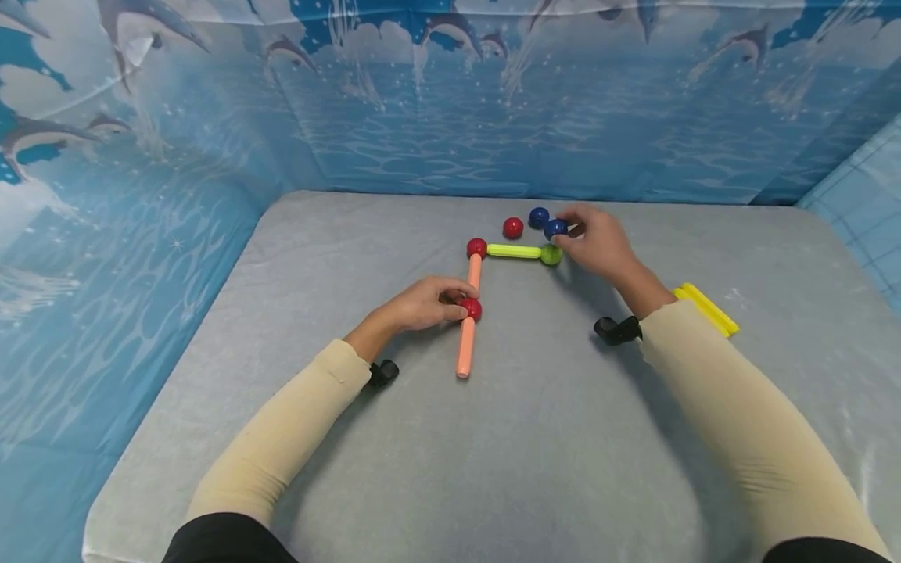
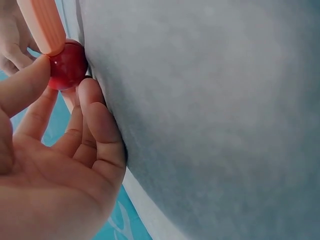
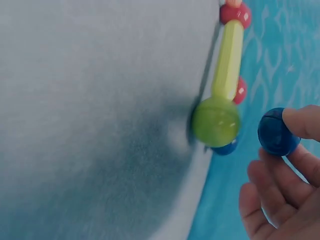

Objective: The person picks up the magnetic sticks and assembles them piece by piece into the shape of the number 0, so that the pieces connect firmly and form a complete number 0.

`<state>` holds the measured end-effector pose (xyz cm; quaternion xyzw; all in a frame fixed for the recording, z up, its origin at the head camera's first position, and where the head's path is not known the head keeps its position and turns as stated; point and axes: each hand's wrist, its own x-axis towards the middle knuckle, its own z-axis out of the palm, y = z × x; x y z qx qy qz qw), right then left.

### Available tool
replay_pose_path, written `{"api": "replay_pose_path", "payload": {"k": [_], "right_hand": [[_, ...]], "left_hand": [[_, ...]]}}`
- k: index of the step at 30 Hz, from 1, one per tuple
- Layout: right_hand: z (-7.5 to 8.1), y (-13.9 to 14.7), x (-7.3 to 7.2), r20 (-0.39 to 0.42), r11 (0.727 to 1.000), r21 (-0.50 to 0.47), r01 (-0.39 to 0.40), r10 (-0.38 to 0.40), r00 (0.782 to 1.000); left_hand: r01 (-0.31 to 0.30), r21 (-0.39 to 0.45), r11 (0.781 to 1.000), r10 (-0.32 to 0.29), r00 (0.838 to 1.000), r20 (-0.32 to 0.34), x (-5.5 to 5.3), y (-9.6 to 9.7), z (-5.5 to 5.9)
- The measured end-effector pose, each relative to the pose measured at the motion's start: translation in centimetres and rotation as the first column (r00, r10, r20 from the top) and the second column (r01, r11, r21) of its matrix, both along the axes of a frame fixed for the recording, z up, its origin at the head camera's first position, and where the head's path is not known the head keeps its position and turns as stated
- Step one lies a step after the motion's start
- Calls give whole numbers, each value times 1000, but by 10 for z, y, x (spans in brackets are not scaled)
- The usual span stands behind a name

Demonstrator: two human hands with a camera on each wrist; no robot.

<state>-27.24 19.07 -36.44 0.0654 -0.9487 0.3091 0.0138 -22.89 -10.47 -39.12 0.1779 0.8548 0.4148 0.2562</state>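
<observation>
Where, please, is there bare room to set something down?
Bare grey tabletop lies between the tan sleeves, nearer than the orange rods, and left of the left hand. It is crowded around the blue balls and right hand.

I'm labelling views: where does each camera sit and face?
Head: head-worn, facing forward, down over the table; left hand, right hand, sleeves show.
Left wrist: on that wrist, facing the held red ball; both hands show.
Right wrist: likewise, facing the held blue ball; right hand shows.
Head and right wrist share the green ball.
</observation>
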Motion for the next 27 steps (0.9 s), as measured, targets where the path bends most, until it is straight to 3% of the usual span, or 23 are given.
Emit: {"api": "replay_pose_path", "payload": {"k": [6,11,15,20,27], "right_hand": [[5,-11,39,-63,984,16,-176,177,982],[-4,-28,85,-62,943,38,-330,332,941],[-11,-44,117,3,903,19,-430,430,903],[-18,-56,137,84,862,38,-505,501,861],[-24,-66,152,88,834,57,-549,543,835]], "left_hand": [[-4,0,1000,4,1000,-9,0,-2,1],[-4,-4,1000,4,1000,-10,0,0,-1],[2,-16,1000,-3,999,-37,1,0,-1],[21,-39,999,-25,995,-93,1,0,1],[42,-42,998,-46,993,-109,1,-1,-2]]}}
